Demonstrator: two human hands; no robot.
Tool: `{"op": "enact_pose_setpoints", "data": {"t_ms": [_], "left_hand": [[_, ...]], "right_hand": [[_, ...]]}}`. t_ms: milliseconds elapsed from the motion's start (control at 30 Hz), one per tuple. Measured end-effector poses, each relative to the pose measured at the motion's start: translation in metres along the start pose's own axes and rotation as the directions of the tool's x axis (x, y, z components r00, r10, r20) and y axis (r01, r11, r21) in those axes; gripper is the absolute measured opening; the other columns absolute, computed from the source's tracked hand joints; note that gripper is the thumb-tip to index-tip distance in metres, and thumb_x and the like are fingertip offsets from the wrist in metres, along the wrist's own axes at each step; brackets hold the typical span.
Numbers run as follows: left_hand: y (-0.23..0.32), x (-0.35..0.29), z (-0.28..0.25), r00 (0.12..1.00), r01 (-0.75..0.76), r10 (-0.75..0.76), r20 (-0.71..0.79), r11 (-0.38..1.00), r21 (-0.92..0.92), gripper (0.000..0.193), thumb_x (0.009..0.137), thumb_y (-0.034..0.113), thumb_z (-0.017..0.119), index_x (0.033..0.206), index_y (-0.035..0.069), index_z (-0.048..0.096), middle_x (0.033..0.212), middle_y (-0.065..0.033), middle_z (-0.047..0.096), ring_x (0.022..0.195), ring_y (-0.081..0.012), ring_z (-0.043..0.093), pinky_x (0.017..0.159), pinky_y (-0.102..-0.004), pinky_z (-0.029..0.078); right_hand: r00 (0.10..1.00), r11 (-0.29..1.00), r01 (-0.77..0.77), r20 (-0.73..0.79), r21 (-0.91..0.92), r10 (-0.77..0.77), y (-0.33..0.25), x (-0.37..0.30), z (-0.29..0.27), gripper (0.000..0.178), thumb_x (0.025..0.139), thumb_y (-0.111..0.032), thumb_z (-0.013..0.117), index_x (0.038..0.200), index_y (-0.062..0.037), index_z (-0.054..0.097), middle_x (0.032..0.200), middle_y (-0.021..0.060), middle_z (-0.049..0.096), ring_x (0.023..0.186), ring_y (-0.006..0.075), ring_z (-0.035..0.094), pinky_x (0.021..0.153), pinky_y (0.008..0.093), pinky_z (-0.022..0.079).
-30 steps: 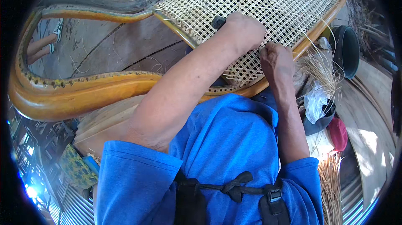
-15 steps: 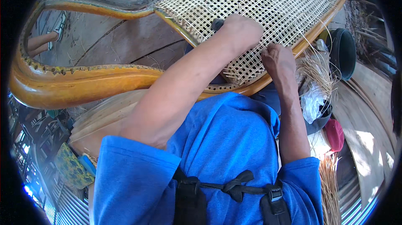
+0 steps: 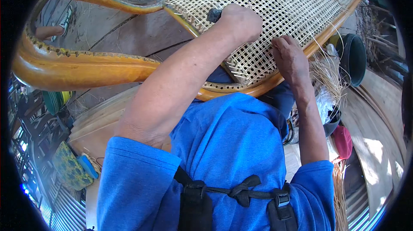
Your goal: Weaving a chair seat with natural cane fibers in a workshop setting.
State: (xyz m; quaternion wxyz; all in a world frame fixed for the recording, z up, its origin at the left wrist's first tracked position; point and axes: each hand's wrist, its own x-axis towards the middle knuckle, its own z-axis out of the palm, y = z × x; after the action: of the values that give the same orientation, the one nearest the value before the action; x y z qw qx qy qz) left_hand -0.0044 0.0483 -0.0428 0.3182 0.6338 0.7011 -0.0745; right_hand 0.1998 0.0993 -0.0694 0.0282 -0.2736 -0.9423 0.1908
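A cream cane lattice (image 3: 297,5), loosely woven, fills part of a curved, varnished wooden furniture frame (image 3: 94,67). Over the weave my left hand (image 3: 241,22) is closed in a fist round a tool with a dark, rounded handle end (image 3: 214,15); its working end is hidden beneath the hand. To the right, next to the frame's near rail, my right hand (image 3: 290,56) rests on the lattice with fingers curled and pressed together. What they pinch, if anything, cannot be made out. Short cane ends stick up along the near edge of the weave.
Right of the frame stand a dark green bucket (image 3: 353,59) and a bundle of loose cane strands (image 3: 329,76). A red cloth item (image 3: 343,142) lies below them. At left are a yellow-green patterned object (image 3: 71,166) and wooden boards (image 3: 103,119). Another person's foot (image 3: 64,22) shows far left.
My left hand has shifted slightly left and away from me with the tool. My right hand has turned a little, staying by the rail. The frame's left arm appears higher in view.
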Motion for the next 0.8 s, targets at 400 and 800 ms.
{"op": "enact_pose_setpoints", "data": {"t_ms": [400,800], "left_hand": [[-0.027,-0.017,-0.001,0.973,0.231,-0.231,0.010,0.973,0.025,0.030,0.078,0.027,0.060,0.097,0.009,0.074,0.099,-0.0126,0.071,0.094,-0.0279,0.068,0.081,-0.0414,0.053],[0.025,-0.005,0.025,0.985,0.017,-0.038,-0.171,0.993,-0.121,0.033,0.084,0.037,0.060,0.089,0.006,0.069,0.085,-0.0162,0.069,0.081,-0.0330,0.068,0.072,-0.0461,0.053]], "right_hand": [[0.988,0.998,-0.063,-0.146,-0.025,0.059,0.014,-0.022,0.000,0.016,0.085,-0.016,0.064,0.097,-0.0064,0.063,0.095,0.0130,0.060,0.094,0.0330,0.058,0.081,0.0411,0.049],[0.995,0.987,-0.062,-0.071,0.148,0.073,0.029,-0.021,-0.011,0.019,0.083,-0.019,0.068,0.087,-0.0015,0.060,0.097,0.0136,0.059,0.094,0.0337,0.057,0.083,0.0399,0.048]]}}
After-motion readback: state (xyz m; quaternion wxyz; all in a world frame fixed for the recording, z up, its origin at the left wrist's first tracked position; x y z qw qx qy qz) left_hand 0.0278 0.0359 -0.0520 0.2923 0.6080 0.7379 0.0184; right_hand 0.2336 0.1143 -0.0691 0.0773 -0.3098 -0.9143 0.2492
